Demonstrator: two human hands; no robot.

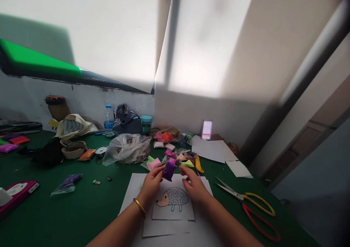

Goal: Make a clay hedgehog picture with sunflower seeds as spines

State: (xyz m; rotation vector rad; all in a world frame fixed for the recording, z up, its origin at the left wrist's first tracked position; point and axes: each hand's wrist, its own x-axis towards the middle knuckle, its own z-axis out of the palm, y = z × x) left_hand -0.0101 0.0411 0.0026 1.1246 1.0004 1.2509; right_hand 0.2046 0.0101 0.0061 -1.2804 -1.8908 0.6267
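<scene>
My left hand (pixel 152 183), with a gold bangle at the wrist, is closed on a small purple packet (pixel 169 169). The packet is held upright above a drawing of a hedgehog (pixel 175 198) on white paper. To the right of the packet is my right hand (pixel 191 184), its fingers curved and apart, and I see nothing in them. The hedgehog has a peach-coloured face, blue-outlined spines and two legs. White sheets (pixel 164 228) lie under the drawing.
Large scissors (pixel 244 198) with yellow and red handles lie open on the right. Colourful packets (pixel 188 163) and a clear plastic bag (pixel 128 148) are behind my hands. A bottle (pixel 108 121) stands by the wall. A purple piece in clear wrap (pixel 67 184) lies left.
</scene>
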